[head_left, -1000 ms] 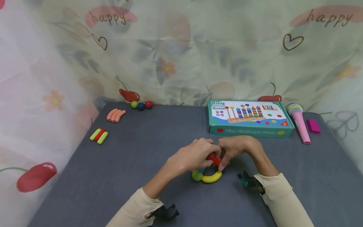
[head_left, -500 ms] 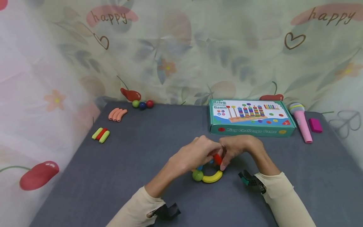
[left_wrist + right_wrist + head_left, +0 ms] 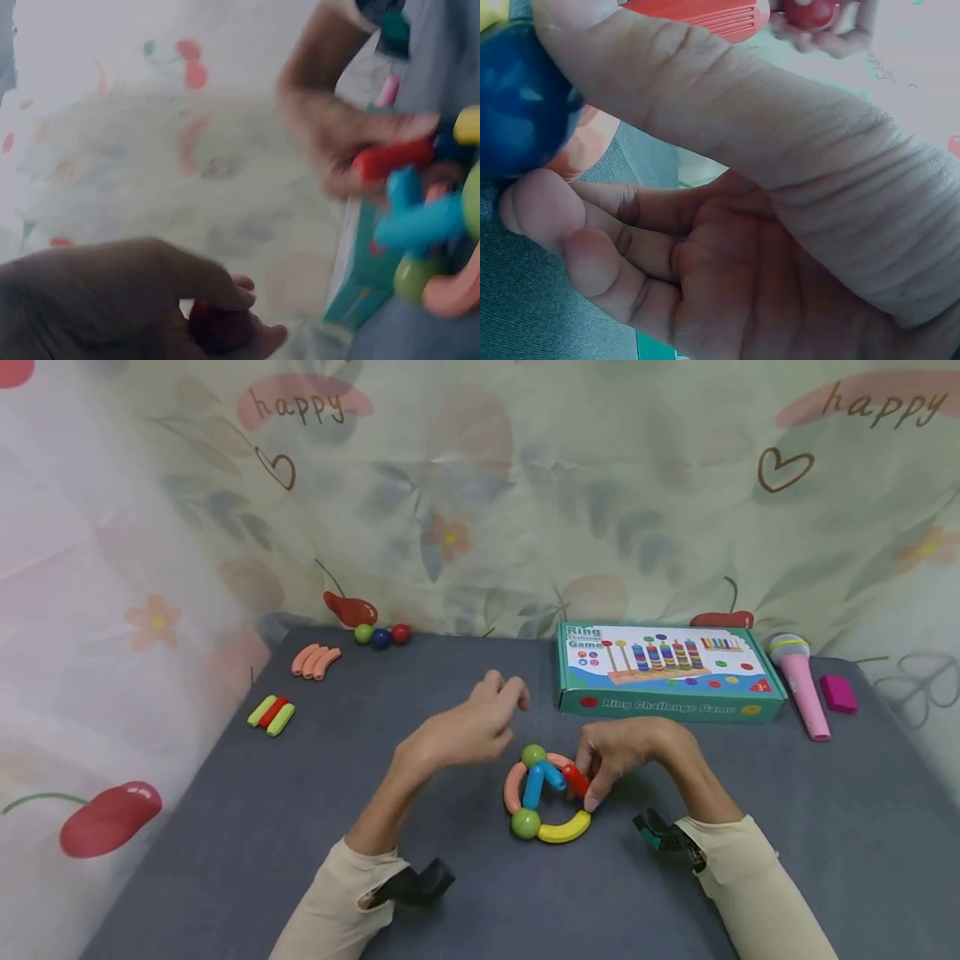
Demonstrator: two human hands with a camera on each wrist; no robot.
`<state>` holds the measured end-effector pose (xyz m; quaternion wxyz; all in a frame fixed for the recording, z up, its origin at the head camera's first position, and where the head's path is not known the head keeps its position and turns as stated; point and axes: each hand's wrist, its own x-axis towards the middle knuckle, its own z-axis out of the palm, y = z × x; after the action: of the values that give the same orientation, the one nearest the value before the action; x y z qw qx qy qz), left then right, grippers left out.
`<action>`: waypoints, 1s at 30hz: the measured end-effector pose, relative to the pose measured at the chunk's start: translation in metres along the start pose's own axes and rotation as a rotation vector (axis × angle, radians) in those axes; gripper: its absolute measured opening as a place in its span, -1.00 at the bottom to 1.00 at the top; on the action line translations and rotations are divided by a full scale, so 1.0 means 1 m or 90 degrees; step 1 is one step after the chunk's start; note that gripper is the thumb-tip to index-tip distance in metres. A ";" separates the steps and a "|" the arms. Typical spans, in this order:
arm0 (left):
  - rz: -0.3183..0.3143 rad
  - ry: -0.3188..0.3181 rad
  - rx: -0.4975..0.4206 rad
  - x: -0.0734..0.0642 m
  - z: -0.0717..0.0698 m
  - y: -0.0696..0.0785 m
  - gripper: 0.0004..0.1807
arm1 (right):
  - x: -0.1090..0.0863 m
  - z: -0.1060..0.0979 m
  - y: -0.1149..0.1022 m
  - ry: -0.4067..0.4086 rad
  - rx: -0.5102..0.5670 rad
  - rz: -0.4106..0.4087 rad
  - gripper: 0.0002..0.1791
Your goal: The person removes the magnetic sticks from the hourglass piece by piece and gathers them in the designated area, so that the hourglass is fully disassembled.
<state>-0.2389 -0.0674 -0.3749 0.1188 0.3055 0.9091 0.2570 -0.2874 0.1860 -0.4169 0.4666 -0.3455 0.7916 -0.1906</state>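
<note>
Raised off to the left of a ring of toy pieces, my left hand (image 3: 472, 727) pinches a dark red ball (image 3: 221, 328) between thumb and fingers. My right hand (image 3: 626, 747) is at the ring's right side, thumb and fingertips holding a dark blue ball (image 3: 525, 97) from which a red stick (image 3: 576, 780) points inward. A yellow curved piece (image 3: 566, 831) runs from there to a green ball (image 3: 526, 823) at the near left. A pink curved piece (image 3: 513, 787) links it to another green ball (image 3: 534, 755). Two blue sticks (image 3: 533, 787) point into the ring.
Behind stands a green game box (image 3: 667, 672), with a pink toy microphone (image 3: 802, 689) and a magenta block (image 3: 837, 693) to its right. Far left lie pink curved pieces (image 3: 315, 662), several coloured balls (image 3: 381, 638), and green and red sticks (image 3: 272, 715) on the grey table (image 3: 225, 860).
My left hand has pulled away from the red stick, up and to the left, carrying the red ball that was at the stick's end. The right hand stays put.
</note>
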 end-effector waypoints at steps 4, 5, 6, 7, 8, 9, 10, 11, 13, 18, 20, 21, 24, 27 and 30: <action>-0.063 0.081 -0.015 -0.006 -0.024 -0.032 -0.67 | 0.001 0.000 0.003 0.006 0.002 0.014 -0.83; -0.081 0.116 -0.017 -0.007 -0.030 -0.043 -0.62 | 0.002 0.000 0.003 0.007 0.003 0.014 -0.83; -0.099 0.152 -0.018 -0.006 -0.035 -0.053 -0.58 | 0.003 0.000 0.004 0.005 0.005 0.012 -0.82; -0.114 0.185 -0.016 -0.005 -0.039 -0.064 -0.55 | 0.003 0.001 0.005 0.003 0.007 0.009 -0.81; -0.124 0.216 -0.013 -0.003 -0.042 -0.076 -0.56 | 0.004 0.001 0.005 0.003 0.011 0.010 -0.81; -0.126 0.247 -0.009 0.001 -0.045 -0.088 -0.57 | 0.004 0.002 0.006 0.003 0.013 0.011 -0.80; -0.121 0.270 -0.004 0.005 -0.047 -0.099 -0.59 | 0.004 0.003 0.006 0.002 0.013 0.011 -0.80; -0.113 0.290 0.002 0.010 -0.049 -0.111 -0.61 | 0.003 0.004 0.006 0.002 0.017 0.014 -0.82; -0.085 0.323 0.009 0.021 -0.052 -0.134 -0.64 | 0.002 0.004 0.007 0.004 0.019 0.016 -0.81; -0.052 0.365 0.030 0.042 -0.054 -0.183 -0.61 | 0.001 0.004 0.006 0.007 0.006 0.006 -0.76; -0.052 0.366 0.039 0.046 -0.052 -0.198 -0.59 | 0.002 0.004 0.003 0.005 0.000 0.000 -0.74; -0.050 0.368 0.047 0.047 -0.050 -0.205 -0.59 | 0.003 0.003 0.002 0.004 -0.003 -0.003 -0.74; -0.029 0.377 0.068 0.055 -0.041 -0.219 -0.59 | 0.002 0.005 0.002 0.004 -0.003 -0.003 -0.74; 0.002 0.410 0.112 0.062 -0.033 -0.228 -0.63 | 0.001 0.005 0.001 0.008 -0.008 -0.001 -0.76; 0.001 0.428 0.161 0.068 -0.028 -0.232 -0.65 | 0.001 0.004 0.003 0.006 -0.011 -0.003 -0.81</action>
<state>-0.4171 -0.1945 -0.4804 -0.2257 0.2171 0.9217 0.2290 -0.2849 0.1872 -0.4212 0.4591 -0.3503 0.7948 -0.1864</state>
